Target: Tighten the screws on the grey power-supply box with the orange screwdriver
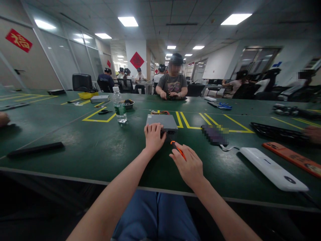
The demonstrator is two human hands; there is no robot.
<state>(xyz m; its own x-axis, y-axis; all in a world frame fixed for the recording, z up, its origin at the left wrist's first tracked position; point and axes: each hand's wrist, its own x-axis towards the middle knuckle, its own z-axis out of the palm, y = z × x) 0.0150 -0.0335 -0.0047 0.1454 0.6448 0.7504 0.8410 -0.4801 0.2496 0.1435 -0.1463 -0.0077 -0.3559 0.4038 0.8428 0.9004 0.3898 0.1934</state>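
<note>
A grey metal box with cables at its back, which looks like a computer power supply (pixel 163 122), sits on the green table in front of me. My left hand (pixel 153 136) grips its near left corner, the fingers over the top edge. In my right hand (pixel 188 164) is an orange and black screwdriver (pixel 179 150), its shaft pointing at the near face of the power supply. Whether the tip touches a screw there is too small to tell.
On the green table (pixel 100 154), a water bottle (pixel 119 105) stands left of the power supply, near scissors (pixel 105 112) and a bowl (pixel 128 104). To the right lie a blurred-out dark object, a white device (pixel 272 167) and an orange case (pixel 293 157). A person (pixel 172 80) works opposite.
</note>
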